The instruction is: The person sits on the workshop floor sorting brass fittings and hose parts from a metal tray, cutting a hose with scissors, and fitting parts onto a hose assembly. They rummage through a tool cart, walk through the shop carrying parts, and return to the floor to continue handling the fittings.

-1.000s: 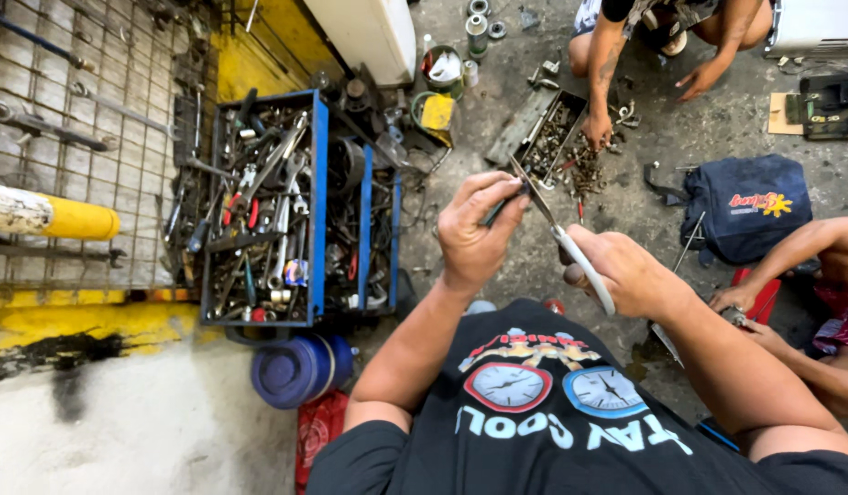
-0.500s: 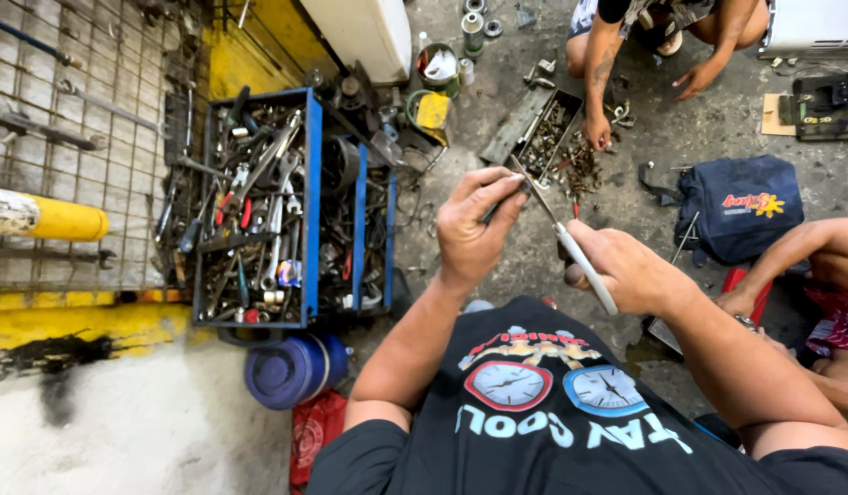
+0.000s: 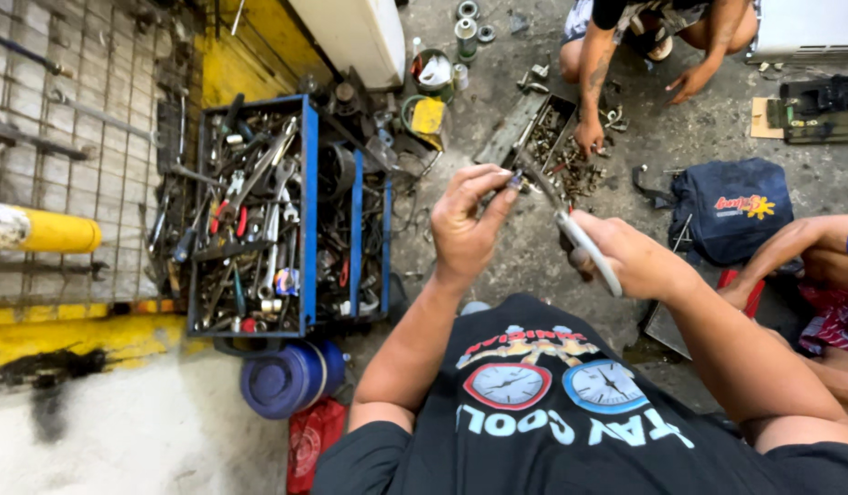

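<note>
My left hand [image 3: 468, 225] is raised in front of my chest, fingertips pinched on a small dark part [image 3: 514, 180]. My right hand [image 3: 625, 258] grips a pair of pliers with pale handles [image 3: 579, 240]; the jaws reach up-left and meet the small part at my left fingertips. Both forearms rise from my black printed shirt [image 3: 552, 403]. The part itself is too small to tell what it is.
A blue tool cart [image 3: 306, 211] packed with wrenches and pliers stands to the left. A metal tray of bolts [image 3: 557, 142] lies ahead, with another person's hand [image 3: 589, 137] in it. A dark blue bag [image 3: 731, 206] is at right, a blue container [image 3: 286, 378] below the cart.
Both hands stay together on the part and pliers, shifting slightly. The view has drifted a little; the tool cart and the people nearby keep their places.
</note>
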